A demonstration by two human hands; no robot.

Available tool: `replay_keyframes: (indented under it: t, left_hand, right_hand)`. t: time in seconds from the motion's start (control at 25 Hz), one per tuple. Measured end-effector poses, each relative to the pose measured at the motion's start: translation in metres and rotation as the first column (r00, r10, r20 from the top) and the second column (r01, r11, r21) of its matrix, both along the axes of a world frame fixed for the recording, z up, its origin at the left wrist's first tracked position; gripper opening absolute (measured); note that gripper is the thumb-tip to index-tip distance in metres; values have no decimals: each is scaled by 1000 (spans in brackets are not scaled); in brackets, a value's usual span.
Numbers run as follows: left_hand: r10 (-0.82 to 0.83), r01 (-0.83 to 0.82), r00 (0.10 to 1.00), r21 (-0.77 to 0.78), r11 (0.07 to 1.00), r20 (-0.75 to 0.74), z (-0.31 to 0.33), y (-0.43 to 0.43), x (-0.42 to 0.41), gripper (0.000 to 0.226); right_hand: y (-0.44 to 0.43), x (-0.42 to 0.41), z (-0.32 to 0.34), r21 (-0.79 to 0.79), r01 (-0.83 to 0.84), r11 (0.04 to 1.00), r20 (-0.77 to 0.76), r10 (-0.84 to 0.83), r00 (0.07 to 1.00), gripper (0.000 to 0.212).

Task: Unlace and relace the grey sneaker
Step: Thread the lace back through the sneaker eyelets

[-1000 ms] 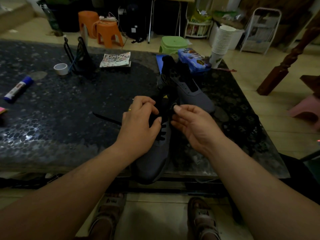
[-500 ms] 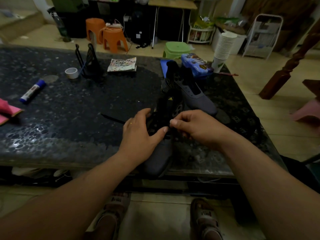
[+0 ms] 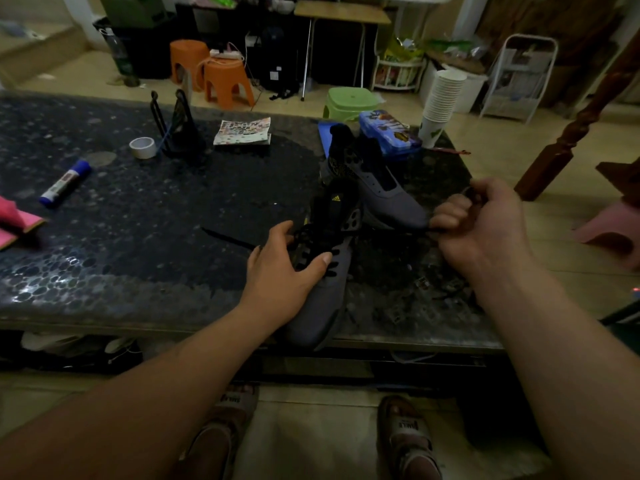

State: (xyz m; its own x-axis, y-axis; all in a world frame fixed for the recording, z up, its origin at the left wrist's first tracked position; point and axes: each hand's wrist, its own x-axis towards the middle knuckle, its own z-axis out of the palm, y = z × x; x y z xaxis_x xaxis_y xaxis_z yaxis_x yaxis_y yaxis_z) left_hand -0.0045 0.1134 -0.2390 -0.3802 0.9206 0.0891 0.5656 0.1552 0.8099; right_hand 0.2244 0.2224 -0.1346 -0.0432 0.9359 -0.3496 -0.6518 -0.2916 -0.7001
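**Lace drawn taut from the grey sneaker**

The grey sneaker (image 3: 320, 303) lies on the dark table (image 3: 138, 220), whose glossy top is patterned like small pebbles. The rounded toe of the sneaker sticks out over the near edge and its black tongue stands up at the far end. The upper looks like smooth, matte fabric.

The left hand (image 3: 284, 271) lies across the laced part, its fingers spread and nearly straight, and its thumb reaches over the eyelets. It presses the sneaker down and does not grasp it.

The right hand (image 3: 481, 226) is curled into a loose fist to the right of the sneaker and pinches the thin black lace (image 3: 398, 232), which runs in a tight, straight line from the eyelets to the knuckles. The lace's other end lies limp on the table to the left of the sneaker.

A second sneaker (image 3: 391, 199), grey and without laces, rests just behind the first, with its toe pointing right. Farther back on the table are:
- a white tape roll (image 3: 142, 147)
- a glue stick (image 3: 65, 183) with a blue cap
- a flat blue tin (image 3: 388, 133)
- a tall stack of ribbed paper cups (image 3: 443, 98)
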Motion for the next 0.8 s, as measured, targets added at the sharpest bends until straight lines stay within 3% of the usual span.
replay_keyframes:
  t: [0.04,0.08,0.12,0.16,0.2,0.28,0.32,0.36,0.48,0.52,0.68,0.8]
  left_hand:
    - [-14,14,1000,7,1000,-4,0,1,-1,84]
    - [-34,34,999,16,999,-20,2,3,-2,80]
    - [-55,55,998,25,998,-23,4,7,-6,73]
    - [-75,75,997,27,997,-1,6,12,-11,63]
    - [-89,88,995,17,996,41,10,18,-15,51]
    - [-107,109,990,-21,994,95,17,26,-23,23]
    - [-128,132,988,-37,991,92,19,28,-26,12]
    - [-154,158,985,-54,986,81,22,29,-28,10]
    - [-141,152,974,-46,987,179,29,28,-36,16]
    - [-120,131,961,-30,991,249,31,28,-39,17]
    - [-59,78,880,-22,997,471,36,29,-37,19]
    - [-54,91,872,-52,995,486,31,26,-23,17]
  right_hand:
    - [-1,-1,-4,34,-90,995,259,78,963,24]
    - [-4,-5,-8,66,-233,970,589,151,794,22]
    - [-10,-11,-14,54,-406,912,840,178,512,24]
    - [-16,-18,-21,18,-552,834,954,151,260,30]
    - [-22,-26,-28,-21,-657,754,988,114,100,34]
    - [-27,-39,-37,-32,-742,669,999,46,-2,31]
    - [-28,-42,-38,-12,-749,662,999,46,25,28]
    - [-25,-41,-39,13,-730,683,988,102,113,26]
    - [-19,-36,-38,99,-530,842,778,266,569,28]
    - [-18,-33,-38,95,-467,879,707,270,653,23]
    - [-20,-33,-31,8,-400,917,506,341,792,22]
    - [-19,-35,-34,-76,-382,921,372,381,846,27]
